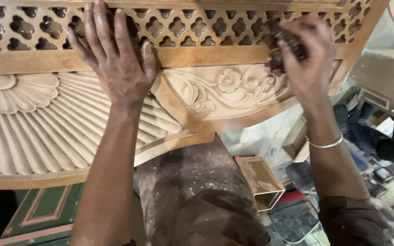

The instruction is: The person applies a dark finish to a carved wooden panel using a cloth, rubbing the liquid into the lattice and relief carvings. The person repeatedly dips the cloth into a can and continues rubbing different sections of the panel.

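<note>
Two hands, left hand [115,59] and right hand [306,54], rest on one carved wooden panel [69,123]; one bangle [325,144], two carved flowers [229,79].

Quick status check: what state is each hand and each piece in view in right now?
Left hand: flat, fingers spread, pressed on the carved wooden panel.
Right hand: closed around a small dark pad, against the panel's lattice.
Carved wooden panel: dusty, unpainted.
Small open box: below, dust-coated.
Bracelet: on right wrist.
</note>
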